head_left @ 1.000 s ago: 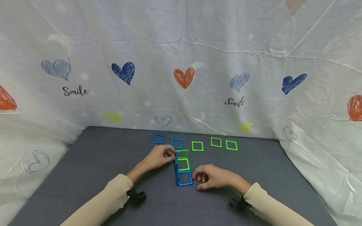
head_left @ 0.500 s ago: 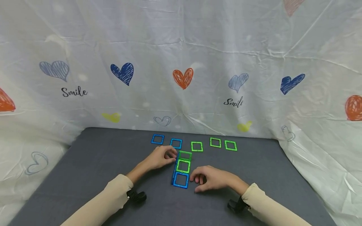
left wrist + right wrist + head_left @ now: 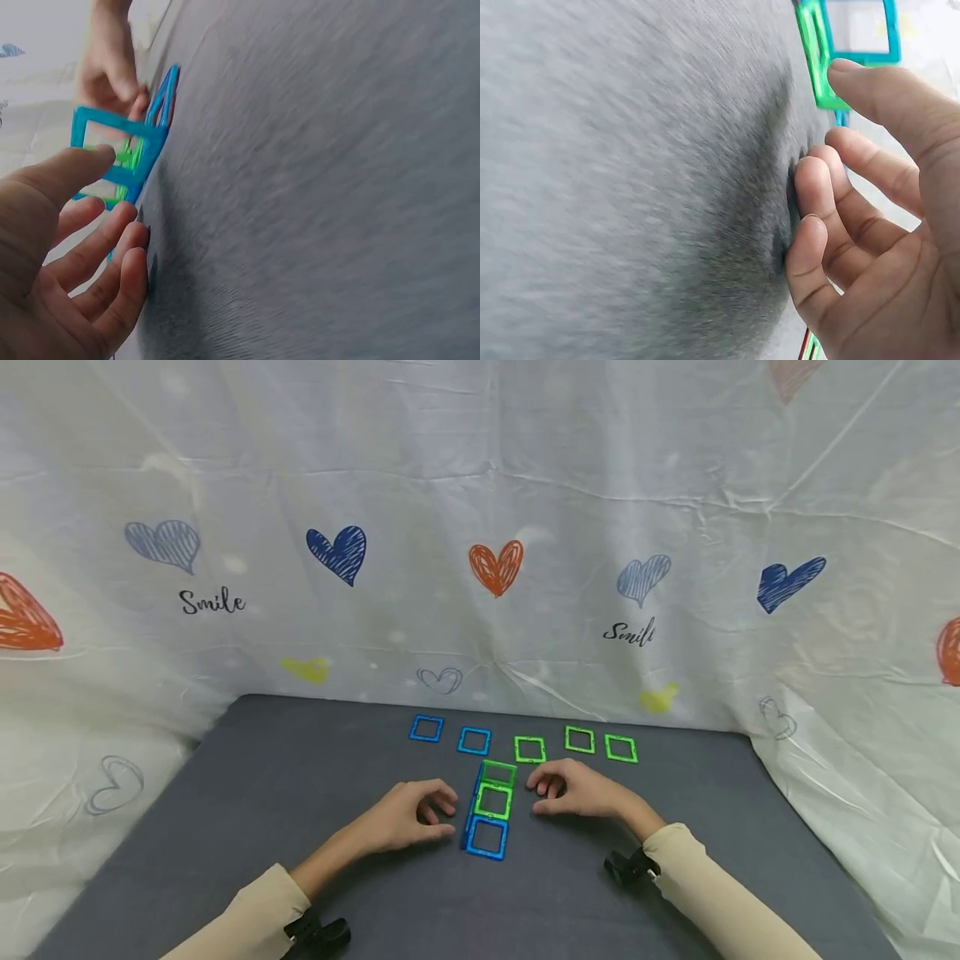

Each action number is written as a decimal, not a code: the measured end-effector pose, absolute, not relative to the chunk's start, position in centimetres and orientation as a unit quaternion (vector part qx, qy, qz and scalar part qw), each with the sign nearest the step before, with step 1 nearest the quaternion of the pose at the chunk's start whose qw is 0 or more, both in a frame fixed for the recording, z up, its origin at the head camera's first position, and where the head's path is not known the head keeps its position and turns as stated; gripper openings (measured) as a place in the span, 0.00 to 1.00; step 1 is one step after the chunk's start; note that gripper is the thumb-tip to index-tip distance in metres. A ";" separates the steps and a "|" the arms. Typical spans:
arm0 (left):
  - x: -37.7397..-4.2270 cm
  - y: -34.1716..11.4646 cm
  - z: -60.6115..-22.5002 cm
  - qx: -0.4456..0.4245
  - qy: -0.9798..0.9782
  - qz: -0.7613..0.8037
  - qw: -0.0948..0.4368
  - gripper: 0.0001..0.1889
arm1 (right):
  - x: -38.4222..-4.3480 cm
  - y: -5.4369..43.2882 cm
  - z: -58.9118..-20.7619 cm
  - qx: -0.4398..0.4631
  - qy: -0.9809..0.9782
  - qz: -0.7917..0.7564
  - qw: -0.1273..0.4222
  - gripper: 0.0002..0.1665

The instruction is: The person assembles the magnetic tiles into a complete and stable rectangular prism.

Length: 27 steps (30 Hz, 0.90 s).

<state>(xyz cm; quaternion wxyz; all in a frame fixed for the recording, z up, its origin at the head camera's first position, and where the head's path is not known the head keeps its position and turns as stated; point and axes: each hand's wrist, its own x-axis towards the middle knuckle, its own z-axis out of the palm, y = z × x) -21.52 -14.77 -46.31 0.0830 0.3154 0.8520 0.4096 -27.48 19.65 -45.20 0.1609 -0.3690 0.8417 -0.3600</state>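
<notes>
A joined row of square magnetic tiles stands between my hands in the head view. A blue tile [image 3: 485, 855] lies nearest me, with a green tile [image 3: 492, 817] beyond it. A second green tile [image 3: 500, 765] rises at the far end, and blue tiles [image 3: 473, 800] stand along the left side. My left hand [image 3: 408, 814] hovers just left of the row, fingers loosely bent and holding nothing. Right of the row's far end, my right hand [image 3: 581, 789] is relaxed, also holding nothing. In the left wrist view the thumb overlaps a blue tile frame [image 3: 112, 118].
Behind the row, two loose blue tiles [image 3: 474, 752] and three loose green tiles [image 3: 529, 761] lie spaced out on the dark grey table [image 3: 300, 760]. A white curtain [image 3: 405, 610] printed with hearts hangs at the table's back edge.
The tile row has turned slightly, its near end swinging left. My left hand has drawn back toward me, away from the row's far end. My right hand has moved away from me along the right side.
</notes>
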 end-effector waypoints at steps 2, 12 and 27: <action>-20.9 -14.7 -46.3 0.306 0.852 0.415 0.094 0.21 | -28.1 19.5 -45.1 -0.370 0.841 -0.365 0.150 0.19; -19.5 -13.1 -46.2 0.283 0.858 0.420 0.090 0.22 | -29.7 17.7 -44.9 -0.408 0.814 -0.393 0.128 0.15; -21.1 -13.1 -46.2 0.282 0.861 0.421 0.046 0.08 | -27.8 19.6 -45.1 -0.418 0.816 -0.380 0.122 0.03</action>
